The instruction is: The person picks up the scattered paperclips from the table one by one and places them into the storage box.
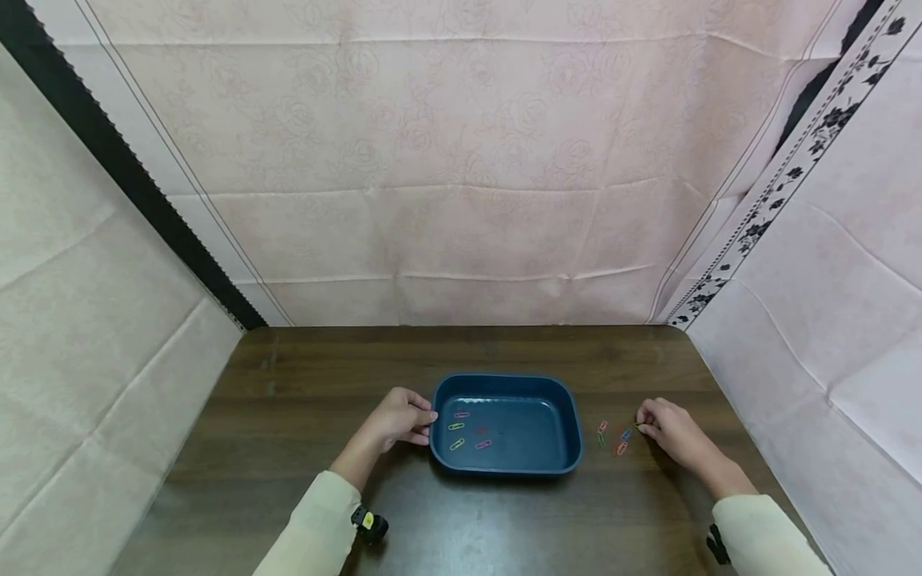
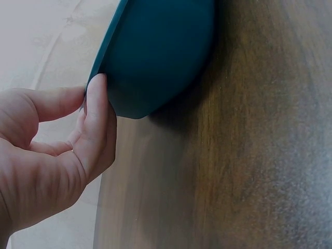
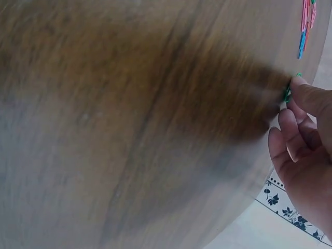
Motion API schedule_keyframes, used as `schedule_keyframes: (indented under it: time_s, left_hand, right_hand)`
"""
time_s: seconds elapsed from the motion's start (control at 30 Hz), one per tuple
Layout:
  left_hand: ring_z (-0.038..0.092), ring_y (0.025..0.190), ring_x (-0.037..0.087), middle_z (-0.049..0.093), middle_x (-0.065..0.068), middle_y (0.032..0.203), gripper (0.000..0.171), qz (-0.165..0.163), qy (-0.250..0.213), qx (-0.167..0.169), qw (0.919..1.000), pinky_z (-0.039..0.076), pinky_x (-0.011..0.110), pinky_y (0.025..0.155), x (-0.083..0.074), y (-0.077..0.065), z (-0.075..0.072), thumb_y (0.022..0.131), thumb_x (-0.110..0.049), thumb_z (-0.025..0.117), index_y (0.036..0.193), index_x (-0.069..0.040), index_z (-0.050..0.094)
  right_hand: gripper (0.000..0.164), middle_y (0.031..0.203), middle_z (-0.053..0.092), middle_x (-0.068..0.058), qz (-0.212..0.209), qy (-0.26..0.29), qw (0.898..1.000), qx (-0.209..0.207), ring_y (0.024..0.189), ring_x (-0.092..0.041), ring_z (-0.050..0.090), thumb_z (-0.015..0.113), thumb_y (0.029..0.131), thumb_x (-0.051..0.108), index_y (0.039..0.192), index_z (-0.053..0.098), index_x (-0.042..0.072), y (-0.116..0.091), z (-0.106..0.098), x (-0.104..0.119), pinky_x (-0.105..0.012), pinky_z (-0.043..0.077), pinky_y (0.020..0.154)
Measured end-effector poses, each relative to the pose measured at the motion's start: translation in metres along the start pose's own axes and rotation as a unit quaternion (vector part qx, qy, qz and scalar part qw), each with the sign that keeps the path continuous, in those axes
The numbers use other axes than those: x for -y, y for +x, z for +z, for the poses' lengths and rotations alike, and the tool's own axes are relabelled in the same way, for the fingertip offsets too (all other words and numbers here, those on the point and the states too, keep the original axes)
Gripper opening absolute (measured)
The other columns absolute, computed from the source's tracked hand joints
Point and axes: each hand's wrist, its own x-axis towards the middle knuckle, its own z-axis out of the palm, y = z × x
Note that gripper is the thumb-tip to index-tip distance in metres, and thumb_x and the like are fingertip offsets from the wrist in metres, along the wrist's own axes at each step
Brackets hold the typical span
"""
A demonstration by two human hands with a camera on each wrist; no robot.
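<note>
A dark blue rectangular tray (image 1: 536,428) stands on the wooden table. My left hand (image 1: 405,418) pinches its left rim between thumb and fingers; the left wrist view shows the tray's outer wall (image 2: 161,46) beside the fingertips. Several pink, red and yellow paper clips lie in the tray's left part, among them a yellow paper clip (image 1: 457,444). To the right of the tray, my right hand (image 1: 670,428) pinches a green paper clip (image 3: 287,95), partly hidden by the fingertips. Just left of that hand lie a blue paper clip (image 1: 626,434) and a red paper clip (image 1: 622,449).
Between the tray and the right hand lie another red paper clip (image 1: 603,426) and a green paper clip (image 1: 601,440). Pale cloth (image 1: 461,160) hangs behind the wooden table (image 1: 324,360) and along both sides. A black band (image 1: 130,168) edges the left cloth.
</note>
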Motion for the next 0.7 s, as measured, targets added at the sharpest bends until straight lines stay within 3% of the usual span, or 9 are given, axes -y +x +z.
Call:
schedule_keyframes:
  time_s: [0.3,0.7]
  left_hand:
    - [0.069,0.067,0.02,0.067,0.019,0.093,0.02,0.004,-0.004,0.002,1.0,0.066,0.035,0.066,0.0015,0.0025,-0.0008,0.099,-0.003,0.066,0.115,0.008,0.06]
    - [0.068,0.066,0.019,0.066,0.018,0.091,0.018,0.005,-0.005,0.001,1.0,0.066,0.035,0.065,0.0015,0.0017,0.0,0.099,-0.003,0.067,0.113,0.007,0.06]
  right_hand:
    - [0.018,0.085,0.058,0.002,0.026,0.014,0.999,0.023,0.078,-0.011,0.055,0.074,0.091,-0.002,0.089,0.062,0.011,-0.0001,-0.0002,0.0021,-0.028,0.05,0.064]
    - [0.021,0.083,0.056,0.005,-0.003,0.009,1.0,0.006,0.077,-0.006,0.052,0.075,0.09,0.001,0.086,0.061,0.016,-0.0026,-0.0014,0.0018,-0.026,0.049,0.064]
